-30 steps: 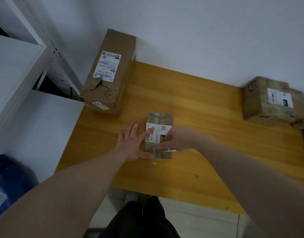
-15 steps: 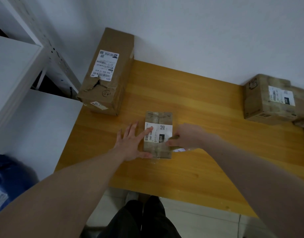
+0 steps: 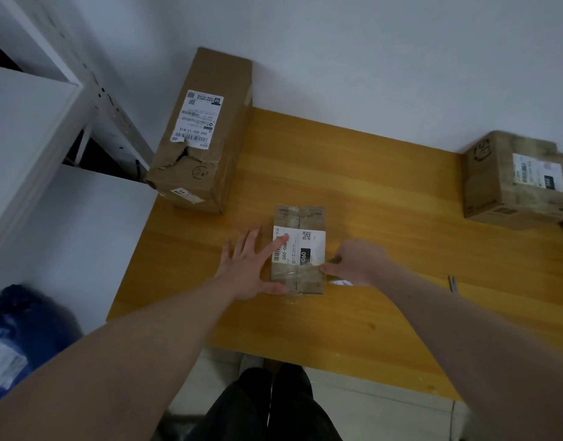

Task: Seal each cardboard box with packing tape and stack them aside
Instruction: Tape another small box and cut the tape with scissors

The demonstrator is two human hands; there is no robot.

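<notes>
Cardboard small box (image 3: 298,249) sits mid-table, left hand (image 3: 246,265) splayed flat at its nine o'clock, forefinger on top. Right hand (image 3: 353,261) at three o'clock pinches something, seemingly tape; a skewed pull could wrinkle it or slide the box.

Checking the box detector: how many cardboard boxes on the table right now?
3, maybe 4. Small box mid-table under both hands, long box at the far left corner, box far right; a fourth may be cut off beside it.

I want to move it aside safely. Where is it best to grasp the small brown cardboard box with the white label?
Probably grip the small brown cardboard box by its two long side walls, coming from above: it lies flat, and table is bare beside both.
</notes>
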